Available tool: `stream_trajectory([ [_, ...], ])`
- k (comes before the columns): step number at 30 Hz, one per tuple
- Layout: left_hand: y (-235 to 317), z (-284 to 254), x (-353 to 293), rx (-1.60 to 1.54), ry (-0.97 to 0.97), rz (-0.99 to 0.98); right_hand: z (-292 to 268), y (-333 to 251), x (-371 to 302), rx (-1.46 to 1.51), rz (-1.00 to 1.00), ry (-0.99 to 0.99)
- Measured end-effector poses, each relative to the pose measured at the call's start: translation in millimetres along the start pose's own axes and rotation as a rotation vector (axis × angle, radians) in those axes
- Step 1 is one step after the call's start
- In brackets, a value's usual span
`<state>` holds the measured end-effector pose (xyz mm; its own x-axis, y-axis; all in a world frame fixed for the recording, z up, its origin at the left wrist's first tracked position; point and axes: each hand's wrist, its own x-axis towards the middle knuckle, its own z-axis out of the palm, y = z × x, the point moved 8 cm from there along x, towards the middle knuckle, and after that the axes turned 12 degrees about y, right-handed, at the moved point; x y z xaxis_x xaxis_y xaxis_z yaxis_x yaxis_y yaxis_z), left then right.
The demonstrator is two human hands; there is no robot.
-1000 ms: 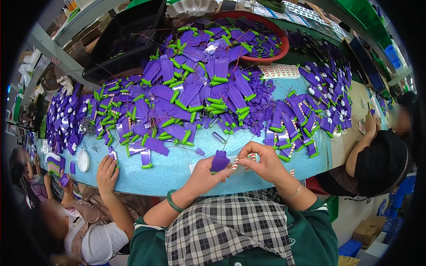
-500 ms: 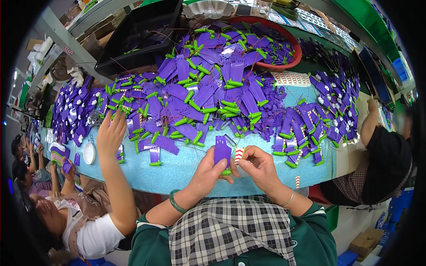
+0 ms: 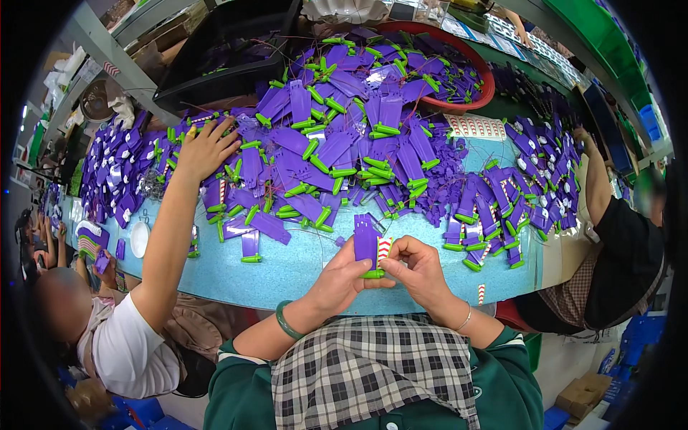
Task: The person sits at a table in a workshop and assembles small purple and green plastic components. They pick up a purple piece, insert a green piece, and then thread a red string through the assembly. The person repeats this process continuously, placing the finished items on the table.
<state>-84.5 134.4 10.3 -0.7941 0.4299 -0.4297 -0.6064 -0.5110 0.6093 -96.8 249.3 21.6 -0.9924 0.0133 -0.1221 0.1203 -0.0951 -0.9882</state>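
Near the table's front edge, my left hand (image 3: pixel 337 278) grips a flat purple plastic piece (image 3: pixel 366 240) with a green cylindrical end (image 3: pixel 373 274) at its bottom. My right hand (image 3: pixel 418 266) pinches a small sticker with red and white chevrons (image 3: pixel 385 249) between thumb and finger. That sticker is right beside the purple piece's right edge; whether they touch I cannot tell. Ahead of my hands spreads a large heap of similar purple pieces with green ends (image 3: pixel 322 147).
A red tub (image 3: pixel 484 89) and a black bin (image 3: pixel 215 86) stand at the back. A sheet of chevron stickers (image 3: pixel 476 127) lies at the right rear; a loose sticker (image 3: pixel 481 293) is at the front edge. A co-worker's hand (image 3: pixel 208 149) reaches into the heap from the left.
The chevron sticker now sits closer against the purple piece, which has shifted slightly right. At the left, the co-worker's hand has moved forward and right onto the heap.
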Motion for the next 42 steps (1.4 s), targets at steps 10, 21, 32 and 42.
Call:
stream_trajectory([
  [10,1.3,1.0,0.7,0.036,-0.021,0.045,-3.9,3.2,-1.3,-0.132,-0.106,0.06],
  [21,-0.6,5.9,-4.6,0.294,-0.03,0.153,-0.8,-38.5,-10.9,-0.38,-0.572,0.123],
  [32,5.2,11.2,-10.6,0.581,-0.103,0.39,-1.1,-49.3,-13.5,-0.507,-0.651,0.096],
  [42,-44.5,18.8,2.0,-0.108,-0.125,-0.319,20.4,-23.9,2.6,-0.229,-0.235,-0.23],
])
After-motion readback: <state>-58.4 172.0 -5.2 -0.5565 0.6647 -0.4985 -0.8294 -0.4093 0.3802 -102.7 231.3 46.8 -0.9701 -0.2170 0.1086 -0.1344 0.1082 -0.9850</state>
